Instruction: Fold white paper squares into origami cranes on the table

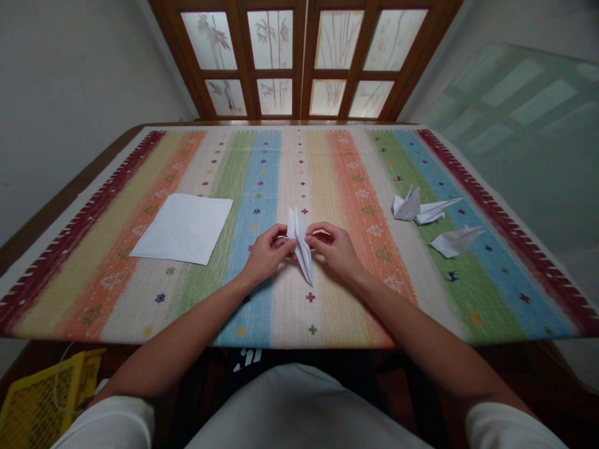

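A narrow piece of folded white paper (300, 243) is held between my two hands above the middle of the striped tablecloth (262, 299). It is long and pointed, with its sharp tip toward me and layered folds along its length. My left hand (271, 249) pinches its left side, thumb in front. On the other side my right hand (334, 246) pinches the right edge between thumb and curled fingers. The fingertips behind the paper are partly hidden.
A stack or sheet of square white paper (182, 227) lies flat to the left. Toward the right sit folded paper cranes (407, 204), with another white paper crane (453, 242) nearer me. A yellow plastic basket (47, 396) is below the table's left front edge. Wooden doors (302, 62) stand behind.
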Demonstrator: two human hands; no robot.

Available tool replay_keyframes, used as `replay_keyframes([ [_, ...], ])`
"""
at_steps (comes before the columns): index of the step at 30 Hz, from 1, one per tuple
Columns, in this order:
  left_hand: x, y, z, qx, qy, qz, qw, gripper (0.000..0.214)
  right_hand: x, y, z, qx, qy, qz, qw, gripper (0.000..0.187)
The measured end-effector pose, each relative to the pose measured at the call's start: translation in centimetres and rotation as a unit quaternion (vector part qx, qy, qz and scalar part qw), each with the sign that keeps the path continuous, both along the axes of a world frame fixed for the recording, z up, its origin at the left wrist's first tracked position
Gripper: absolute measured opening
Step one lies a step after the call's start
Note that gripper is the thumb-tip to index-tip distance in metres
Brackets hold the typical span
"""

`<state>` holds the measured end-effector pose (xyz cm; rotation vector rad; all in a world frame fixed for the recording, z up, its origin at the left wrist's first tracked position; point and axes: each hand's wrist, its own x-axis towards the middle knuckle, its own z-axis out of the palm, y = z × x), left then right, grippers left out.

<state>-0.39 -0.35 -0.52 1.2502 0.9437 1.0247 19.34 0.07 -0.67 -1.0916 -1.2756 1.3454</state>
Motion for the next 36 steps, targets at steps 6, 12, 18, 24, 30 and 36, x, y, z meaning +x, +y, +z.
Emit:
replay_keyframes([
  [6,0.1,-0.04,0.06,0.022,0.039,0.022,0.999,0.036,-0.37,-0.56,0.08,0.038,-0.011,0.044,0.998,0.034],
  [12,-0.08,-0.01,0.02,0.031,0.047,0.015,0.998,0.032,-0.16,-0.2,-0.15,0.015,0.0,0.038,0.999,0.036],
  [18,-0.28,0.17,0.15,0.082,0.092,0.039,0.992,0.027,-0.15,-0.04,0.3,0.014,0.035,0.018,0.999,0.042],
  [24,-0.17,0.0,0.25,0.024,0.046,0.027,0.998,0.035,-0.31,-0.3,0.63,0.014,0.029,0.023,0.999,0.044],
  [30,-0.36,0.02,0.25,0.044,0.053,0.034,0.997,0.024,-0.35,-0.35,0.77,0.004,0.033,0.05,0.998,0.042],
  [36,-0.36,-0.23,0.88,0.11,0.097,0.025,0.989,0.016,-0.38,-0.23,0.52,-0.005,0.009,0.036,0.999,0.045],
])
